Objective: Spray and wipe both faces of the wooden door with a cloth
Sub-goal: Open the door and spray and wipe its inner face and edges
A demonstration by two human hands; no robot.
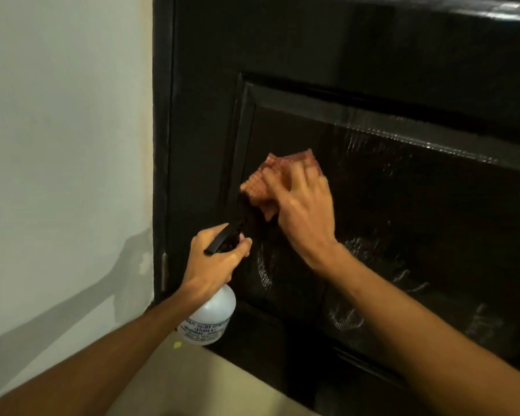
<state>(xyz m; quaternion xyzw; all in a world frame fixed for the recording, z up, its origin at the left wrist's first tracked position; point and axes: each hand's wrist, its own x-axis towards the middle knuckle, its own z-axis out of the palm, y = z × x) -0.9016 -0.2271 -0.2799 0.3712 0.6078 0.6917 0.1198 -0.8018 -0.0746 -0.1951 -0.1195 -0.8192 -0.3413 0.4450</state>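
The right hand [303, 211], fingers splayed, presses the cloth [258, 184] on the door [403, 205] at its panel's left edge (wet panel open rightward), while the left hand [213, 262] clamps the spray bottle [210, 313].

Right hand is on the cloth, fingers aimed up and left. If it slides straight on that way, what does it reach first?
Probably the raised moulding at the panel's upper left corner. The right hand presses the cloth on the door; nothing else shows between.
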